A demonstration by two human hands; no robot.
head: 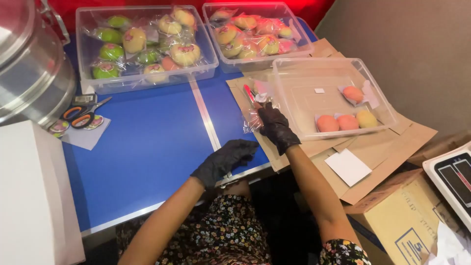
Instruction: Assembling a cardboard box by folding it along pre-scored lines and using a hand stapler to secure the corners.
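Both my hands wear black gloves. My right hand (275, 126) grips a clear plastic wrapper (255, 117) with a red pen-like tool (249, 93) beside the near-left corner of a clear tub (299, 115). That tub holds several wrapped orange and yellow buns (347, 122). My left hand (224, 159) rests on the blue table (147, 147) near its front edge, fingers curled and holding nothing I can see.
Two clear tubs at the back hold wrapped green and yellow buns (142, 46) and pink-yellow buns (252, 34). Scissors (83, 112) and stickers lie at left by a metal steamer pot (29, 68). Brown paper (387, 152), a white card (347, 167), cardboard box (407, 216) and scale (454, 179) are at right.
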